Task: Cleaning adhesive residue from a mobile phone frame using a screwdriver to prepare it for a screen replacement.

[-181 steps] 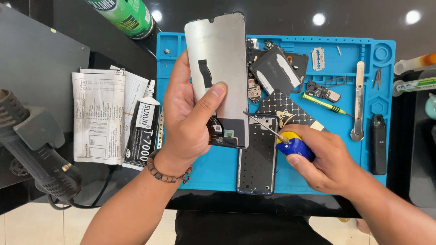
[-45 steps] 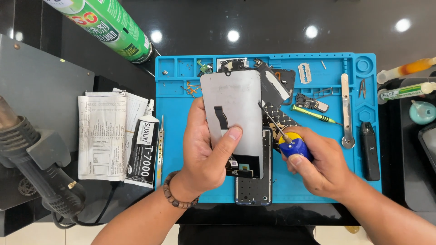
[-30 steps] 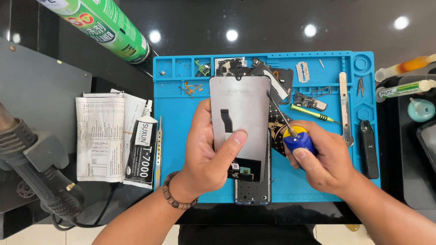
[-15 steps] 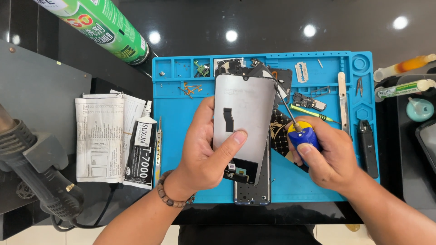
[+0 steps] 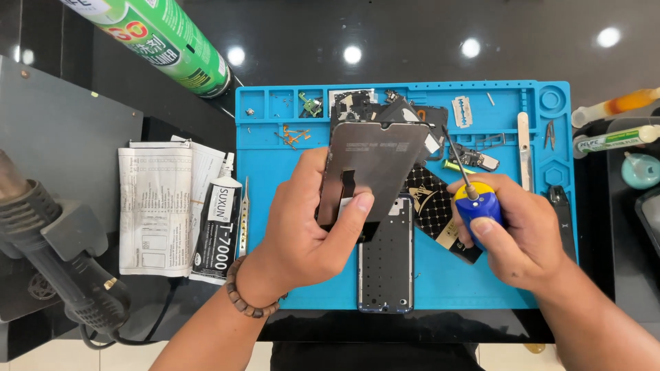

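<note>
gripping the phone screen panel (image 5: 375, 168) in my left hand (image 5: 309, 227), right hand (image 5: 522, 237) clenching the blue screwdriver (image 5: 474, 199); green can (image 5: 165, 41) upper left, cut off; black glue tube (image 5: 218, 230) left.

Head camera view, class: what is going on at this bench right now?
A person is working over a blue mat strewn with phone parts. The left hand holds a phone screen panel tilted above a bare phone frame lying on the mat. The right hand grips a blue-handled screwdriver, its tip beside the panel's edge.
</note>
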